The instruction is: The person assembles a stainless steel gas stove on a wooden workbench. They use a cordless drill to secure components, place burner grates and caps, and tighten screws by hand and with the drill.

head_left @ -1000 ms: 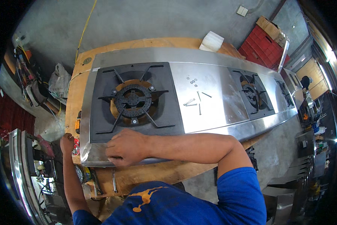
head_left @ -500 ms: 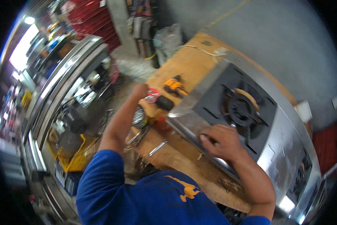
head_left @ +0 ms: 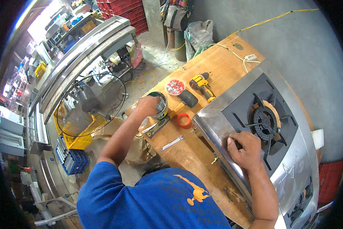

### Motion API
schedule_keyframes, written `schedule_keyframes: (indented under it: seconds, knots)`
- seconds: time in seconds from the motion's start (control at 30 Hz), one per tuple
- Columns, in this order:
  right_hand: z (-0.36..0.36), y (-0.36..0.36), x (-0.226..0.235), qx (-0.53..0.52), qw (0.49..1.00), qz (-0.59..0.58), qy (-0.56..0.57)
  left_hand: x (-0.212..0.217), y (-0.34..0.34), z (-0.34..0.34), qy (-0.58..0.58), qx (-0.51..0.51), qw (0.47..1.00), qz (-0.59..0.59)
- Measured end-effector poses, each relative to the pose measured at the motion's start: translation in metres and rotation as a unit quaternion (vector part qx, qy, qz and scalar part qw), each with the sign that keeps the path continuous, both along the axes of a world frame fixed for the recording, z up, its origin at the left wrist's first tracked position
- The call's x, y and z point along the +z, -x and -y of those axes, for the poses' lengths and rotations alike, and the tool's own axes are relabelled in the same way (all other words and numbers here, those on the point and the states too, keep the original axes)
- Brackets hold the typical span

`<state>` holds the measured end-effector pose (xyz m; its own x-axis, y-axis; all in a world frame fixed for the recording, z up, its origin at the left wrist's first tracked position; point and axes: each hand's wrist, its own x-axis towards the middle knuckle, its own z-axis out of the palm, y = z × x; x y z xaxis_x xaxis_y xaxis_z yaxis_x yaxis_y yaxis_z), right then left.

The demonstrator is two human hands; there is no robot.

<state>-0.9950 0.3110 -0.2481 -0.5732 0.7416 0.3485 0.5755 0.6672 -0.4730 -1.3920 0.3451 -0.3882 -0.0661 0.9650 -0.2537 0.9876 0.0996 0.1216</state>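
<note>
My left hand (head_left: 150, 105) reaches into a round tin (head_left: 162, 113) of small metal hardware; its fingertips are hidden inside. On the front edge of a stainless-steel gas stove (head_left: 213, 122) rests my right hand (head_left: 246, 149), its fingers curled in, and whatever they may hold does not show. Beyond that hand sits a black burner (head_left: 265, 124) with a cast-iron ring. Close to the tin stand a tub of red and silver small parts (head_left: 175, 87) and a black-headed mallet (head_left: 188, 99). A red tape roll (head_left: 183, 120) lies between tin and stove.
A yellow cordless drill (head_left: 202, 84) lies behind the mallet. Nearer me are a wrench (head_left: 172, 142) and a utility knife (head_left: 156, 128). A white cord (head_left: 232, 53) crosses the wooden bench (head_left: 217, 57). Left of the bench stands a caged fan (head_left: 91, 103) by a yellow crate (head_left: 79, 141).
My left hand has moved from beside the tub of small parts to the tin, reaching into it. The right hand stays on the stove's edge. The head view has shifted.
</note>
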Motion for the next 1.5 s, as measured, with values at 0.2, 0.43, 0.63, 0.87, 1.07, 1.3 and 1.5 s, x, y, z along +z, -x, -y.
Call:
schedule_keyframes:
  seconds: [0.2, 0.43, 0.63, 0.87, 1.07, 1.3, 1.5]
  knots:
    - [0.004, -0.004, 0.002, -0.002, 1.0, -0.008, -0.006, -0.021, 0.012, -0.012, -0.035, -0.057, 0.998, 0.011]
    - [0.003, -0.007, -0.003, -0.026, 0.999, 0.029, 0.002, -0.035, 0.026, -0.014, -0.055, -0.046, 0.997, 0.013]
    - [-0.004, -0.016, -0.011, -0.002, 1.0, 0.002, -0.012, -0.025, 0.025, -0.012, -0.113, -0.077, 0.99, 0.017]
    - [0.012, -0.053, 0.015, -0.013, 0.992, 0.006, -0.129, 0.098, -0.06, 0.002, -0.187, 0.01, 0.934, 0.303]
    - [0.032, -0.205, 0.054, -0.205, 0.963, -0.006, -0.174, 0.203, -0.269, 0.051, -0.121, -0.287, 0.832, 0.46]
    - [0.08, -0.386, 0.03, -0.49, 0.865, -0.089, -0.063, 0.208, -0.534, 0.038, -0.052, -0.546, 0.782, 0.296]
    - [0.084, -0.428, 0.008, -0.528, 0.847, -0.053, 0.023, 0.186, -0.618, 0.002, -0.026, -0.517, 0.83, 0.208]
